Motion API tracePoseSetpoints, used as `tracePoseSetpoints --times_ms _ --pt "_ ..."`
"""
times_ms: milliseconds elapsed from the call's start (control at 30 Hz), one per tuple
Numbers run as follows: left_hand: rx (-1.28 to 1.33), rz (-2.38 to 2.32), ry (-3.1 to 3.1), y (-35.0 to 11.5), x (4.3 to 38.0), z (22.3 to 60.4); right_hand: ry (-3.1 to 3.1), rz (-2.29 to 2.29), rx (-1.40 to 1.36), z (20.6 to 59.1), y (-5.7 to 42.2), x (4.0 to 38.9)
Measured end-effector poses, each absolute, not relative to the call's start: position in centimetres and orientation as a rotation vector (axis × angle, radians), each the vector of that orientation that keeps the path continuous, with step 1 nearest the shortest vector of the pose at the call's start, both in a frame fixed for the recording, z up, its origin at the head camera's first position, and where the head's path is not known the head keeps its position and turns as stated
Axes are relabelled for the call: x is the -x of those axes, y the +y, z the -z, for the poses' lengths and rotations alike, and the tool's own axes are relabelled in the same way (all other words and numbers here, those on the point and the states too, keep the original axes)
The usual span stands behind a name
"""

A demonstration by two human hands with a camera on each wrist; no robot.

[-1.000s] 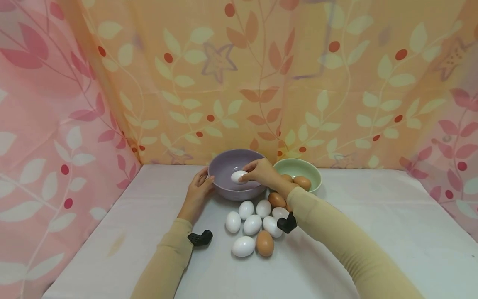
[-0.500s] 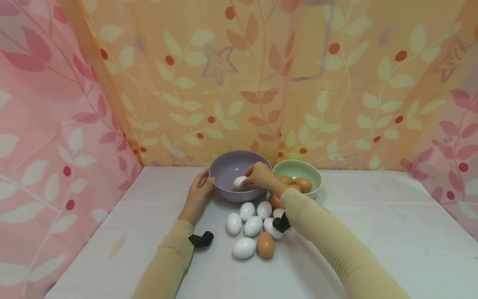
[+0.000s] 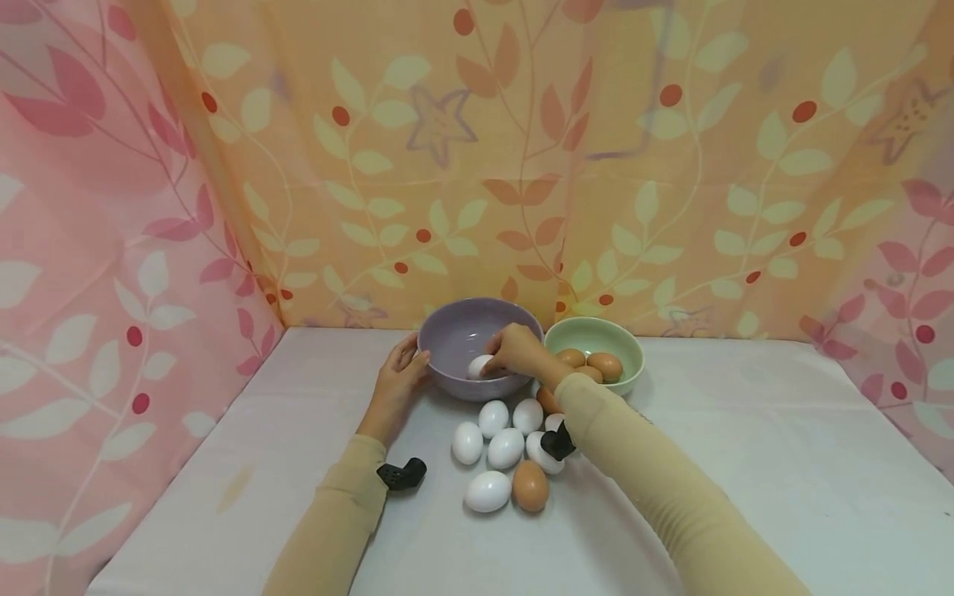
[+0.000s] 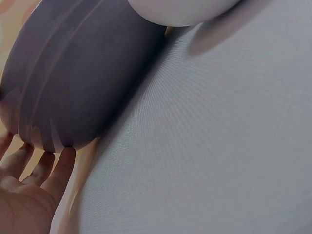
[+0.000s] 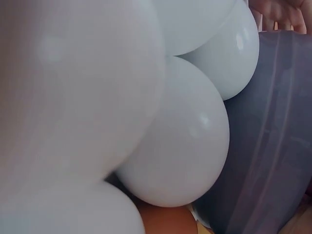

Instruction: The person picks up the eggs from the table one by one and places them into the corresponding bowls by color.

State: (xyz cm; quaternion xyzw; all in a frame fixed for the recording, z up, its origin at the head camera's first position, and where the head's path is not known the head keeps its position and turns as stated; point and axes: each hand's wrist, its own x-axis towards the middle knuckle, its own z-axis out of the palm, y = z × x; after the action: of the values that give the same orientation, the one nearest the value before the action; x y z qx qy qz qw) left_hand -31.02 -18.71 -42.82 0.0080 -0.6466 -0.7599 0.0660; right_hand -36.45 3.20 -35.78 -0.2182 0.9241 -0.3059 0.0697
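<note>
My right hand [image 3: 516, 352] reaches into the purple bowl [image 3: 440, 382] and pinches a white egg [image 3: 479, 367] low inside it, thumb and fingers on its sides. On the bowl's left, my left hand [image 3: 398, 381] rests its fingertips against the outer wall; in the left wrist view its fingers [image 4: 61, 170] are nearly straight where they touch the bowl [image 4: 92, 63]. Several white eggs [image 3: 505, 449] lie grouped on the table in front of the bowl, with a brown egg [image 3: 531, 486] at the near end. Another brown egg [image 3: 547, 400] is partly hidden by my right wrist.
A green bowl [image 3: 632, 352] holding several brown eggs [image 3: 604, 367] stands right beside the purple one. White eggs [image 5: 175, 136] sit close against the purple bowl in the right wrist view. A white cloth covers the table [image 3: 745, 430]; a patterned curtain [image 3: 477, 165] hangs behind.
My right hand has lowered the white egg deeper into the purple bowl, its forearm shifting slightly left. My left hand has stayed at the bowl's side.
</note>
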Motion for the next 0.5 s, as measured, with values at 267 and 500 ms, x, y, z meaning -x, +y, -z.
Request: tracePoseSetpoints --times_ms 267,500 --pt "-0.035 2.295 -1.969 -18.79 31.12 43.03 2.801 0.828 0.661 35.70 3.04 36.31" --pt "-0.031 2.284 -1.977 -18.78 31.08 42.96 2.806 0.811 0.673 35.63 3.01 36.29"
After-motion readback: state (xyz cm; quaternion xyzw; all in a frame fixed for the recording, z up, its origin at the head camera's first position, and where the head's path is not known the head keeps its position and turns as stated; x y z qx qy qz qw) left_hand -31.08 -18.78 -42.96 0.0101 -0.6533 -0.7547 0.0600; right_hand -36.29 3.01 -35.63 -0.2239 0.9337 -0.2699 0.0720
